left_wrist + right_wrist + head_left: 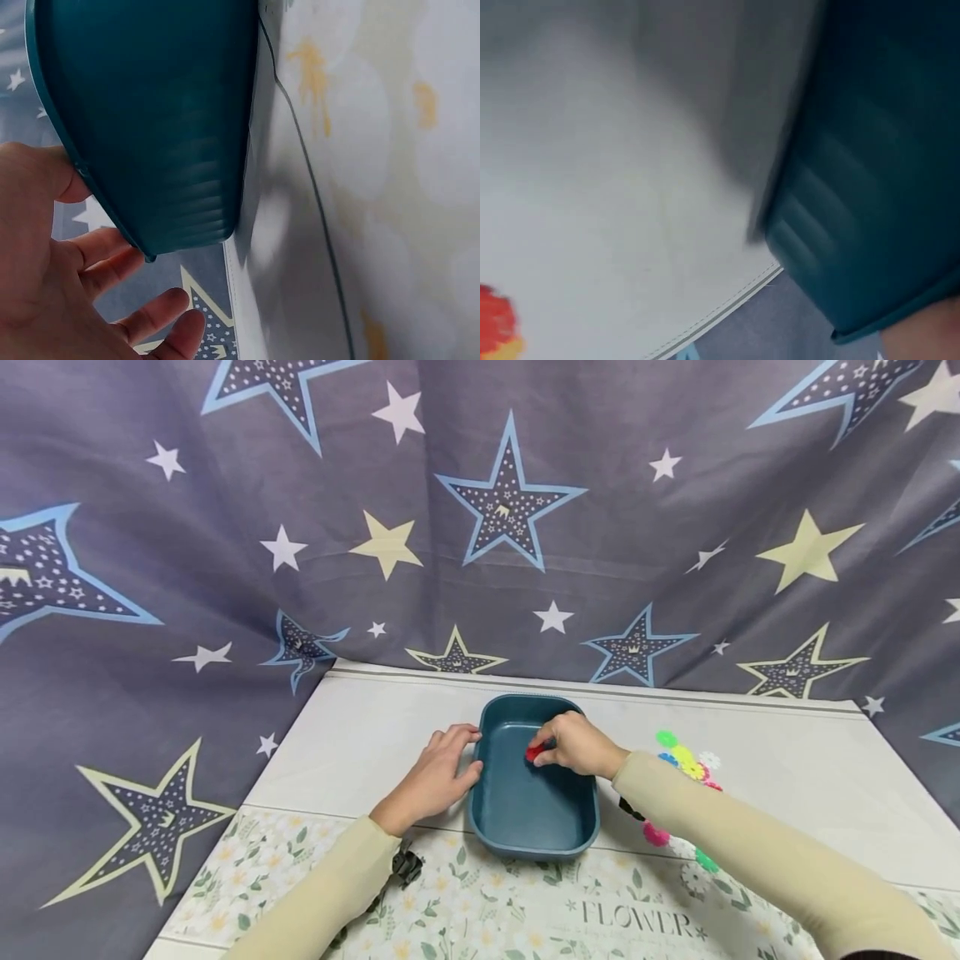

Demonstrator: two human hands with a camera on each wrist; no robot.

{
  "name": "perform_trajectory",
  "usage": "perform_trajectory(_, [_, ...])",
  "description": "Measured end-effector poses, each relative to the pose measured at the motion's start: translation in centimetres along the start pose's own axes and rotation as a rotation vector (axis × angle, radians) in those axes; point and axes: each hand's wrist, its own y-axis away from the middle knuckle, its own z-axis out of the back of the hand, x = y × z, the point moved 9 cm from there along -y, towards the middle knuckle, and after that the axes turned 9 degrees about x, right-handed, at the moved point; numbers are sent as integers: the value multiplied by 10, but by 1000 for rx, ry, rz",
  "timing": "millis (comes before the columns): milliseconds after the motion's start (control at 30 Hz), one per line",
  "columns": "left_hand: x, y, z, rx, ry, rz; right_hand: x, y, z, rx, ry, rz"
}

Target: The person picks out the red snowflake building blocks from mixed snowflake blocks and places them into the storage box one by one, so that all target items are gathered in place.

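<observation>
1. Right hand [576, 745]: fingers pinch a small red piece [533, 753], apparently a flower-shaped disc, over a dark-teal, rounded-rectangular plastic tub [534, 852].
2. Left hand [437, 777]: fingers spread, touching the tub's left rim.
3. Multicoloured flower-shaped discs [692, 769]: on the white surface [397, 710], right of the tub.

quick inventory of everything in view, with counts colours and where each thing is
rectangular tub: one, dark teal, on the table's middle
red piece: one, red, over the tub, in the right hand
flower-edged discs: several, some hidden, mixed colours including green, yellow, blue, white and pink, right of the tub
table cover: one, white with floral print and "FLOWER", under the tub
starry curtain: at least one, grey-purple, behind and beside the table
wrist gear: two, black, by the cuffs
sleeves: two, beige, on both arms
hands: two, bare, left at the tub's left rim, right over its inside
</observation>
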Motion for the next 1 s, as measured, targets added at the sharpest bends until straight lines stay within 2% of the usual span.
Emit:
perform_trajectory(167, [-1,0,-1,12,-6,6,-6,-12,-9,80,53,-37])
perform_trajectory(300, [-1,0,-1,15,-10,10,-7,-18,-13,98,100,-35])
perform_trajectory(533, [-2,0,0,12,-22,1,-7,-31,-17,122,84,-2])
perform_trajectory(700, [-3,0,2,4,-17,-4,-15,-42,-21,147,81,-36])
perform_trajectory(833, [-4,0,1,5,-16,-9,-21,-44,-23,176,119,-69])
perform_trajectory(1000, [-4,0,1,11,-22,-10,-21,-43,-27,227,192,-70])
